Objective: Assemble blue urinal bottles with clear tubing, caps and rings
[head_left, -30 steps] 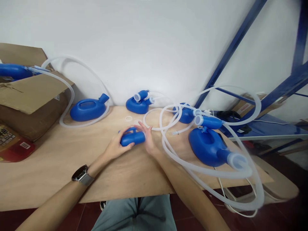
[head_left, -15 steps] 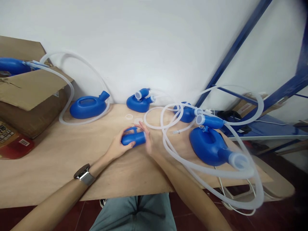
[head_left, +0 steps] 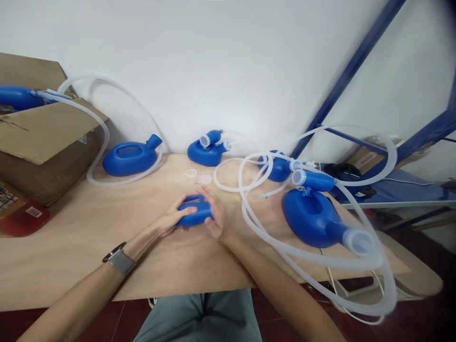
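Note:
Both of my hands are around a small blue plastic urinal bottle with a handle opening on its upper side, low over the wooden table. My left hand grips its left end, thumb across the front. At the right end, my right hand cups the bottle with thumb below and fingers above, slightly blurred; its palm hides that end. Just beyond them lie a clear flat disc and a thin white ring.
Blue urinal bottles stand along the wall. To the right, another large bottle carries a long clear hose looping past the table edge. At left are an open cardboard box and a red container. A blue metal rack stands right.
The blue bottle has turned in my hands and shifted slightly nearer me. My right hand has changed from flat against its end to curved around it.

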`<state>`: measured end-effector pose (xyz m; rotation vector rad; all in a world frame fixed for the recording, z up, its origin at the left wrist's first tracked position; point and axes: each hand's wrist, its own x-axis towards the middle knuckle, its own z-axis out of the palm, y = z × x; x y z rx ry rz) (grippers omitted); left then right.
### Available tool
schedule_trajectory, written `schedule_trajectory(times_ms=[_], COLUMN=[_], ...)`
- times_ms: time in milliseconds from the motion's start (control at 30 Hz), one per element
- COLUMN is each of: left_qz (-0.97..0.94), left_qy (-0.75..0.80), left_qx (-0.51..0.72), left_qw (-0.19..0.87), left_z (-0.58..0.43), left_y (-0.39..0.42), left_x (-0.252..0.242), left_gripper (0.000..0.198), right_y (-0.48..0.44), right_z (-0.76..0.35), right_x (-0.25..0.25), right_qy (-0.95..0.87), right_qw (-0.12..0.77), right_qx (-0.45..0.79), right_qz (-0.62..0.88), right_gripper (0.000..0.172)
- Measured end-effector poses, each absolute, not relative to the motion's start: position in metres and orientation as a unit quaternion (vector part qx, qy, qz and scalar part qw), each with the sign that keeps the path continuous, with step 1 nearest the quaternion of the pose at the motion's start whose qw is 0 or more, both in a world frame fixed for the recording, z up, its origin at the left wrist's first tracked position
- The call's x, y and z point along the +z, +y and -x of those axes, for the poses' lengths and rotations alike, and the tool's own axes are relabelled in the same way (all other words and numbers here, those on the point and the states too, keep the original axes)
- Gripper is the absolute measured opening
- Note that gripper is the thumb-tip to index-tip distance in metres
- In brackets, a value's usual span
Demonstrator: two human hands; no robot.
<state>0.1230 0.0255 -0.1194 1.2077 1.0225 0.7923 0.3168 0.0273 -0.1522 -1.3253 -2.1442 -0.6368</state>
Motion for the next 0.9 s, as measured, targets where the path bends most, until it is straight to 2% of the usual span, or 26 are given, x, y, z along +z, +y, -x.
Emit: schedule_trajectory(times_ms=[200,300,400,467,600,667,800,900], left_qz=[-0.739,-0.775,-0.781,-0.766,-0.708,-0.686,-0.669,-0.669], left_qy=[0.422,0.446,0.475,0.496,0.542,0.557,0.577,0.604], left_qx=[0.417,0.374,0.352,0.359,0.393,0.403,0.38,0.353], left_qw=[0.318,0.244,0.202,0.198,0.225,0.239,0.276,0.25], left_z=[-0.124,-0.119,-0.109,-0.099,-0.083,-0.078,-0.066,-0.053], left_y=[0.031,0.033,0.038,0.046,0.065,0.07,0.072,0.073], left_x=[-0.137,-0.138,-0.135,-0.135,-0.136,-0.135,-0.132,-0.136], left_gripper=[0.082,0.078,0.084,0.094,0.11,0.108,0.101,0.086], right_y=[0.043,0.055,0.067,0.079,0.121,0.144,0.174,0.177], right_z=[-0.315,-0.314,-0.313,-0.312,-0.3,-0.29,-0.271,-0.27], right_x=[-0.165,-0.167,-0.172,-0.175,-0.175,-0.174,-0.175,-0.177], right_qy=[-0.802,-0.812,-0.794,-0.766,-0.743,-0.756,-0.78,-0.777], right_qw=[0.226,0.203,0.185,0.167,0.037,-0.003,-0.051,-0.068], right_qx=[0.065,0.139,0.127,0.074,-0.089,-0.102,-0.084,-0.096], right_qz=[0.549,0.529,0.564,0.616,0.663,0.647,0.618,0.618], right_gripper=[0.115,0.121,0.124,0.119,0.085,0.078,0.077,0.075])
